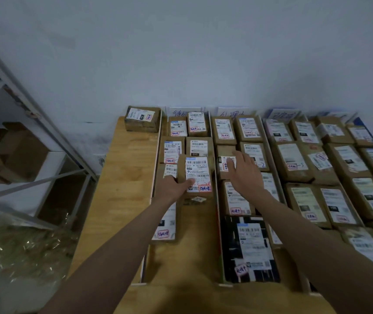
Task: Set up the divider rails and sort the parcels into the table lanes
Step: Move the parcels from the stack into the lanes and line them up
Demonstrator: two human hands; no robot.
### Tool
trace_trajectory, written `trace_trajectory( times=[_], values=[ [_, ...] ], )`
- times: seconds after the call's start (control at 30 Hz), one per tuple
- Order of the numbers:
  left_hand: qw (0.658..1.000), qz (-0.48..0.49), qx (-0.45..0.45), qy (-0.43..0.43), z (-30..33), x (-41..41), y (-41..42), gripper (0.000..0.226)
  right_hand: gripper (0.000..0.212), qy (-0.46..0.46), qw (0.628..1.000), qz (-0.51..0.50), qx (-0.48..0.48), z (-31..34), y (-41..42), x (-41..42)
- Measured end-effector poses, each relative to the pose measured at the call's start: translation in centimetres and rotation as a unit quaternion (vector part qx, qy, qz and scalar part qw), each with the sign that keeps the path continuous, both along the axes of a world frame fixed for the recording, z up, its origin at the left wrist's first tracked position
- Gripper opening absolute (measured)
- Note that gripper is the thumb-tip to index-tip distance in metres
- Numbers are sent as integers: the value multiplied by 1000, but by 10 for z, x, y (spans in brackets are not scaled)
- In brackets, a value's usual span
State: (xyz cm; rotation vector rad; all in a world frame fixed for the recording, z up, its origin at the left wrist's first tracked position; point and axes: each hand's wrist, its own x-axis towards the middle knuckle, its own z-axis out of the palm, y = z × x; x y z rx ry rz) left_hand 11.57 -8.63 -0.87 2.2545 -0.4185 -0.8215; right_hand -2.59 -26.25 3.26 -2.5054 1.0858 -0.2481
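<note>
my left hand grips a labelled parcel over the leftmost lane, label up for reading. my right hand, fingers flat, steadies a neighbouring parcel across the divider rail.

Left hand gripping labelled parcel

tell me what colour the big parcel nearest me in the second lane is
Black, with a white shipping label: the large black-wrapped parcel, best seen in the head view.
</note>
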Motion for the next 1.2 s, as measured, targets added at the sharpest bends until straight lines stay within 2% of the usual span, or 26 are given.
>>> trace_trajectory(
  times=[0.1, 0.5, 0.9, 1.03, 1.2],
  values=[
    [1000, 6, 23, -2, -13, -10, -13, 71, 45, 2, 1000, -3, 12, -9, -13, -10],
    [988, -32, 137, -62, -51, -25, -51, 69, 45, 2, 999, -11, 47, -42, -47, -13],
    [972, -79, 121, -186, -67, -37, -62, 75, 34, 5, 997, -26, 69, -64, -61, -21],
    [972, -126, 90, -177, -74, -35, -46, 89, 34, -2, 997, -26, 73, -65, -63, -21],
    [965, -164, 108, -172, -79, -35, -38, 90, 37, 1, 997, -19, 76, -68, -60, -19]
  ],
)
